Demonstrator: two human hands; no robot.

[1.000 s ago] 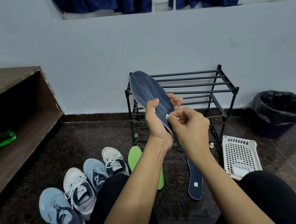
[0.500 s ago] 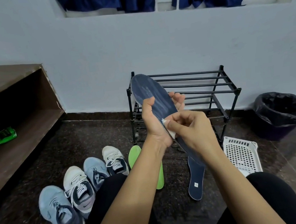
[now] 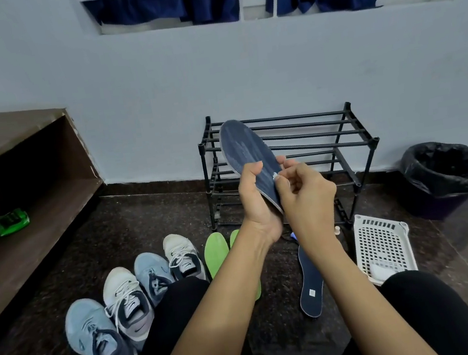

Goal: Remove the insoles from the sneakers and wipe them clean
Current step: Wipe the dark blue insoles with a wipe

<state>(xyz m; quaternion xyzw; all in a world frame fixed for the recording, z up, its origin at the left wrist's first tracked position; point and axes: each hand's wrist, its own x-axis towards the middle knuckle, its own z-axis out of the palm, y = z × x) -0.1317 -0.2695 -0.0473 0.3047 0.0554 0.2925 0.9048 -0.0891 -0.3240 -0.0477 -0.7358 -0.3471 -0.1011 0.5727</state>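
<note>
Head view, middle of the frame: the person's left hand [image 3: 255, 201] is gripping a navy insole [image 3: 245, 149] by its lower half. The thumb is lying across the face and the fingers are wrapping behind, so the toe end is pointing up in front of the black shoe rack [image 3: 204, 166]. Just to the right, the right hand [image 3: 307, 197] is curling closed, pinching a small white wad of wipe [image 3: 275, 175] against the insole's face.

Standing here, I am judging the wad to be the likeliest trouble. Only a tiny bit is showing between the fingertips, so it could be slipping out, or bare fingers could be doing the rubbing instead of the wipe. The insole is being held low while its toe is standing free, so hard pressing could be bending it or twisting it out of the left grip. Pale streaks are showing near the toe, and that patch could be getting missed if the strokes are stopping short.

Counting from the left of the frame:
- One green packet [image 3: 12, 221] is sitting on the wooden shelf [image 3: 13, 140].
- Four sneakers [image 3: 128, 303] are lining up at lower left, two blue-grey and two whitish.
- Two green insoles [image 3: 216, 252] are lying beside them, one largely hiding behind the left forearm.
- Two navy insoles are in view, one in hand and the second navy insole [image 3: 310, 283] lying on the floor below the hands.
- One white plastic basket [image 3: 381, 235] is holding something pale that I cannot make out.
- One bin [image 3: 449, 169] with a black liner is standing at the right.
</note>
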